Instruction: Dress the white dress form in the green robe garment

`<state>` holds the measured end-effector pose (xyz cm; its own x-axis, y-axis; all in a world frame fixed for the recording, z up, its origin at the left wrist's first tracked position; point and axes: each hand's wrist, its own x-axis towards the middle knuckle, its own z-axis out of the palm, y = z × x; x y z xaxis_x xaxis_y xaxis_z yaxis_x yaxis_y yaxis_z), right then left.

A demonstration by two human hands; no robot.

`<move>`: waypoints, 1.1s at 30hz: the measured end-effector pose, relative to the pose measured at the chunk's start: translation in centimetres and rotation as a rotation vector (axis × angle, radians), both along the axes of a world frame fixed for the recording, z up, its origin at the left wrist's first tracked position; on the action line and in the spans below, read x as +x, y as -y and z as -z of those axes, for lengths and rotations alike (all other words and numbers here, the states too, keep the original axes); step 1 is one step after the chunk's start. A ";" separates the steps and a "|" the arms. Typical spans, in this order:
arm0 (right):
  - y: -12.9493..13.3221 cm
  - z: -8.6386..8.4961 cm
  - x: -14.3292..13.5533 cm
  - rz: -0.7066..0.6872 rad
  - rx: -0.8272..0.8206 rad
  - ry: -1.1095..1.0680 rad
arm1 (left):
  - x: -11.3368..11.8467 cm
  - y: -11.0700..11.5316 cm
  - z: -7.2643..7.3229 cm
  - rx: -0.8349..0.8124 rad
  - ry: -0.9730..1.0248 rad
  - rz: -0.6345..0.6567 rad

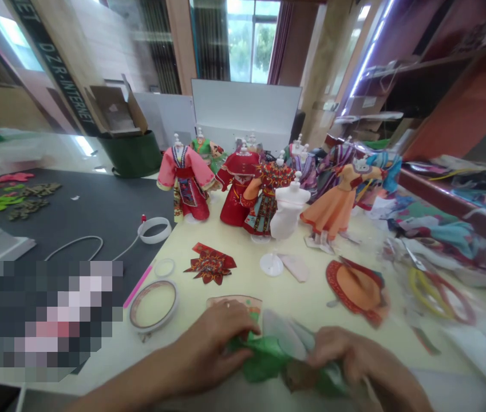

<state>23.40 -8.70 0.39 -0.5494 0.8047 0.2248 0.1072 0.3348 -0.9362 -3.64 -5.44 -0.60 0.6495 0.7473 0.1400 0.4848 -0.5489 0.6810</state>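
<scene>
Between my two hands lies a piece of green fabric (266,357) with brown and whitish, sheer parts, blurred at the front of the table. My left hand (225,329) has its fingers and thumb closed on the fabric's left end. On its right part, my right hand (339,352) pinches the cloth with bent fingers. A patterned beige piece (251,303) lies just behind my left hand. Farther back are a dark red patterned cloth cutout (210,264), a white round stand base (271,264) and an orange piece with a red border (356,289).
Several small dress forms in costumes, such as a pink and red dress (186,183) and an orange dress (332,197), stand behind, with a bare white form (289,209). A tape roll (154,306) and pink pen (138,286) lie left; scissors (434,292) lie right.
</scene>
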 end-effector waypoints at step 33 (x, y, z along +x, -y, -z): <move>1.9 0.2 0.6 0.067 0.177 0.186 | 0.9 -0.1 -1.6 -0.203 0.085 0.243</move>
<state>24.04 -10.64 0.15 -0.5416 0.7978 0.2651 0.2994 0.4778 -0.8259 -2.79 -5.38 0.99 0.8047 0.5900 0.0657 0.2926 -0.4906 0.8208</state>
